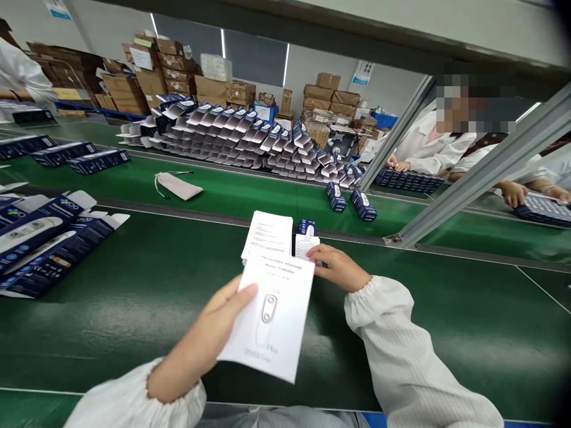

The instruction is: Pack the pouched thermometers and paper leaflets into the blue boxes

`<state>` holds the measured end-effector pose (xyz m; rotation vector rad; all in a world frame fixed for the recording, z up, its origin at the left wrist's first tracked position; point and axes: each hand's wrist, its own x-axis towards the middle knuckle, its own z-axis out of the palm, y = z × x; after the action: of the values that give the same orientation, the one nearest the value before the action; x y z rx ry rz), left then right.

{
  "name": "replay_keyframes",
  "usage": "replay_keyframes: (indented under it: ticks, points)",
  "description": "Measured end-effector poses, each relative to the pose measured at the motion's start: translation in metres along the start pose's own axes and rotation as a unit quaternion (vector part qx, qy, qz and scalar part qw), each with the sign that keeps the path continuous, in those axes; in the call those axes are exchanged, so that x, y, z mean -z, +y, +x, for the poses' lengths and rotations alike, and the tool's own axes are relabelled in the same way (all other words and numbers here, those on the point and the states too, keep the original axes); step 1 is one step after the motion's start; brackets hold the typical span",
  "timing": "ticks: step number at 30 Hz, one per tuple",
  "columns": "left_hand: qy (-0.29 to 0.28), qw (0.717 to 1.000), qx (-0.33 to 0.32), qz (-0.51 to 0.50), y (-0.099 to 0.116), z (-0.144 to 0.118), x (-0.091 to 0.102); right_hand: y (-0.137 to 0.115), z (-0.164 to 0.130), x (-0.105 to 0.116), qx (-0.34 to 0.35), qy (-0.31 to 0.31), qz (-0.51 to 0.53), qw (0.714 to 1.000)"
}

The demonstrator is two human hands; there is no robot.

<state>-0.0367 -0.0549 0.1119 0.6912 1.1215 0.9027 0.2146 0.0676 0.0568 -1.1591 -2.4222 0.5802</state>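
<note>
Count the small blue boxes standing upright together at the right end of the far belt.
2: one blue box on the left, the other just right of it; more may hide among the stack behind.

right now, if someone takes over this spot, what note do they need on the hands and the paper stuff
Left hand: holds a white leaflet with a device drawing, thumb on its left edge, above the green table.
Right hand: fingertips on the leaflet's top edge, beside a small folded slip.
Stack of printed sheets lies just behind the leaflet; a small blue box stands behind the slip.
Open blue boxes lie at far left.
Done: one leaflet is in hand.
Left: the leaflet is not in any box; the boxes at left are open.
</note>
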Motion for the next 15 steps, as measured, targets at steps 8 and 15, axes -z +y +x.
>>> replay_keyframes:
  ticks: [8, 15]
  points:
    - [-0.06, 0.974, 0.095, -0.198, -0.065, 0.029, -0.029, -0.028, -0.025, -0.004, -0.029, 0.103, 0.003, 0.994]
    - [-0.072, 0.969, 0.062, -0.226, -0.07, 0.047, -0.038, -0.069, -0.065, -0.028, 0.087, 0.022, 0.037, 0.995]
